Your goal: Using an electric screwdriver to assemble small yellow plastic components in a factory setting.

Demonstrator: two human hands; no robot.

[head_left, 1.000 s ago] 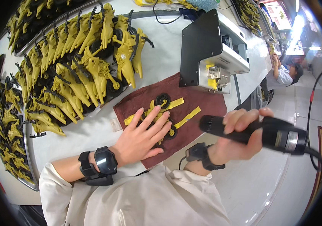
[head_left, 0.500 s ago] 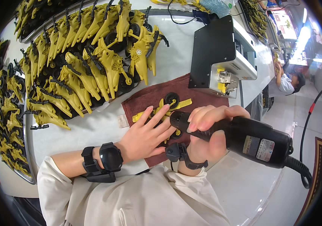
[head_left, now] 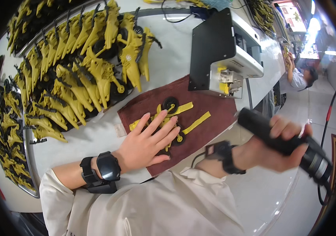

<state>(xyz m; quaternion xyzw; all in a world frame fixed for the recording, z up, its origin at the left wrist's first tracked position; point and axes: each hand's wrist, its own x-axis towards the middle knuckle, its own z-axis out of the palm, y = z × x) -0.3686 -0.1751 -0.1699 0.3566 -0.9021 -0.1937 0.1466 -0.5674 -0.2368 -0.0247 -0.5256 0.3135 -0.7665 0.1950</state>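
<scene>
My left hand (head_left: 146,137) lies flat with fingers spread over a yellow plastic piece with black wheels (head_left: 171,105), like a toy motorcycle part. It rests on a dark red cloth (head_left: 215,108), and my palm and fingers hide most of it. Two yellow strips (head_left: 197,122) run across the cloth to its right. Off the cloth to the right, my right hand (head_left: 280,147) is wrapped around a corded black power tool (head_left: 256,125), which looks like an electric screwdriver. The tool is raised and blurred, its narrow end toward the cloth.
Yellow toy motorcycles (head_left: 71,88) with black handlebars crowd the table's left side; more fill a metal tray (head_left: 27,157). A black and white boxed machine (head_left: 211,51) stands behind the cloth. The tool's cord (head_left: 321,192) hangs at the right. A person (head_left: 299,76) sits farther back.
My right hand has swung the power tool away from the yellow piece, to the right. My left hand still lies on the piece. The whole view has shifted slightly.
</scene>
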